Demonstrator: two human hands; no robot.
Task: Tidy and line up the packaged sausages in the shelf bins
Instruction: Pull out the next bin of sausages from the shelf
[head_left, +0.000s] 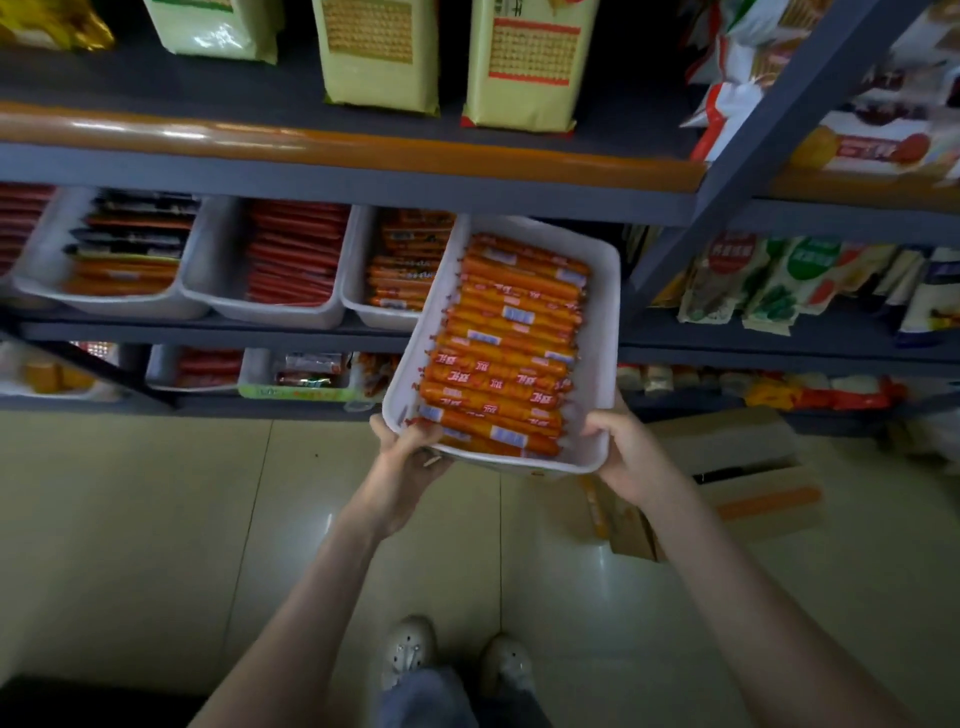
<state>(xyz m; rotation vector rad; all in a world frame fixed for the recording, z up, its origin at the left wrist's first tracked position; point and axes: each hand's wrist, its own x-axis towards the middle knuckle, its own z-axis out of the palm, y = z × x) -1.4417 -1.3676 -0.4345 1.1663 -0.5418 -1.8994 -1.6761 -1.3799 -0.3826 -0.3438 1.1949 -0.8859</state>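
A white bin (602, 332) full of orange packaged sausages (509, 343) sticks out of the middle shelf, tilted, its far end under the shelf above. The sausages lie crosswise in a stacked row. My left hand (410, 457) grips the bin's near left corner, thumb over the rim. My right hand (631, 452) grips the near right corner. Left of it on the same shelf stand three more white bins: one with orange sausages (405, 270), one with red sausages (293, 254), one with mixed dark and orange packs (130, 244).
Yellow-green bags (379, 52) stand on the shelf above. A dark upright post (727, 182) rises right of the held bin. Snack packets (769, 280) fill the right shelves. An open cardboard box (727, 478) lies on the tiled floor below my right arm.
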